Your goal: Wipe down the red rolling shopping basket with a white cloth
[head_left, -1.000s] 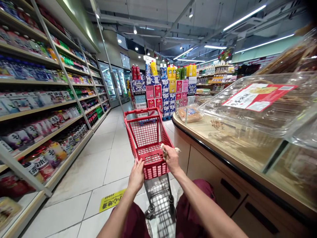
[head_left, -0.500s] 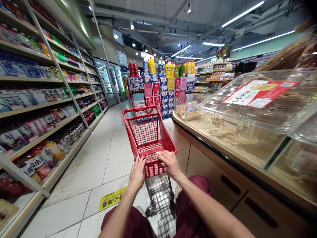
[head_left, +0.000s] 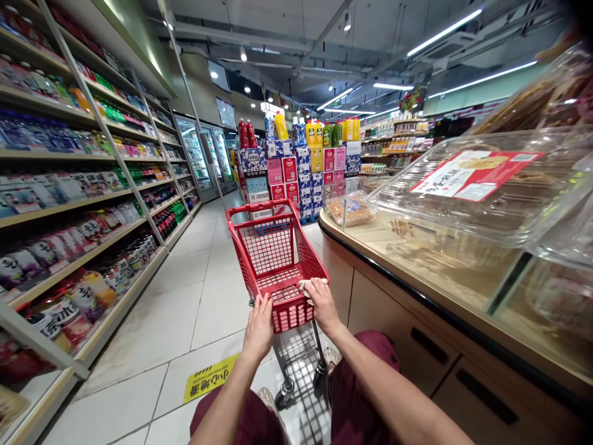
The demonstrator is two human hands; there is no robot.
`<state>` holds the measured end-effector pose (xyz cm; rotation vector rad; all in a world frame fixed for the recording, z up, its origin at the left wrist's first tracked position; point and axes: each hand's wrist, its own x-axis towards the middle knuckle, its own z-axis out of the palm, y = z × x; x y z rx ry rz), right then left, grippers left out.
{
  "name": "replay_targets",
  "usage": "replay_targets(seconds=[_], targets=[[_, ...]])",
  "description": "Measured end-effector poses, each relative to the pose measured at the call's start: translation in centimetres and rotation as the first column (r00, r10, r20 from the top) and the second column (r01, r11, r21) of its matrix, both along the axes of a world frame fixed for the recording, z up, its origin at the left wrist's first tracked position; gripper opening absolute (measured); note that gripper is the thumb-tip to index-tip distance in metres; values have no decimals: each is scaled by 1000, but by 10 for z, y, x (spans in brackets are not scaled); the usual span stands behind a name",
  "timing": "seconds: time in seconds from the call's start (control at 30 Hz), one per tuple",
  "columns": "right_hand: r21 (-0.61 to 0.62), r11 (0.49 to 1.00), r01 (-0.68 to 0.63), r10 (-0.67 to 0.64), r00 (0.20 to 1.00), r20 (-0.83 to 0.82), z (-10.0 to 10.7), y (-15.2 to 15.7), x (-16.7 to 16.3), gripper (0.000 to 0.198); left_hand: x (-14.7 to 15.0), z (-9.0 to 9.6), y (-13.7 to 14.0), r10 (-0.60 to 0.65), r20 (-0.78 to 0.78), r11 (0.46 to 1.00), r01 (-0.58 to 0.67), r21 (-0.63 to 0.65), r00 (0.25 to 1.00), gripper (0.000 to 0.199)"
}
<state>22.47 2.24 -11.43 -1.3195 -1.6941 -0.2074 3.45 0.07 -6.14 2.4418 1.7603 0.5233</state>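
Observation:
In front of me stands a red plastic shopping cart (head_left: 269,247) with a grid-patterned basket and a metal wheeled frame. My left hand (head_left: 259,326) grips the near left corner of its rim, fingers bent over the edge. At the near right part of the same rim, my right hand (head_left: 322,304) presses a crumpled white cloth (head_left: 306,286) against the plastic. Most of the cloth is hidden under the fingers. The basket's grid floor shows between and beyond my hands.
Drink shelves (head_left: 69,210) line the left side. On the right, a wooden display counter (head_left: 384,309) holds clear plastic food boxes (head_left: 463,185). Stacked drink cartons (head_left: 296,176) stand ahead. A yellow floor sign (head_left: 208,377) lies on the tiles near my knees.
My right hand and the white cloth have slid a little to the right along the cart's rim. My left hand keeps its place on the near left corner.

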Motion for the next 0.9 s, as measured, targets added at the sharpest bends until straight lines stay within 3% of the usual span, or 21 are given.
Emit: replay_targets(seconds=[0.2,0.3,0.43,0.67,0.77,0.83,0.9], targets=[[-71,988,-135,142,983,115,16,-1,-38,50,4,6,-5,28,-110,1000,-27,5,994,59],[-63,993,-97,103,988,116,21,6,-9,37,5,7,-6,44,-184,999,-41,23,982,60],[-20,1000,14,-14,1000,-21,16,10,30,37,10,1,-6,74,-175,995,-62,72,982,61],[47,984,-171,170,985,38,1,-4,-51,39,5,-2,-3,56,-165,997,-46,64,985,64],[68,984,-167,165,986,39,2,2,-19,37,3,-3,-3,42,-181,997,-31,65,983,66],[64,995,-80,81,997,-10,4,6,11,38,5,-5,-3,43,-172,997,-32,71,984,66],[51,999,-8,10,999,-52,4,6,18,42,7,-8,-3,61,-147,995,-50,82,987,64]])
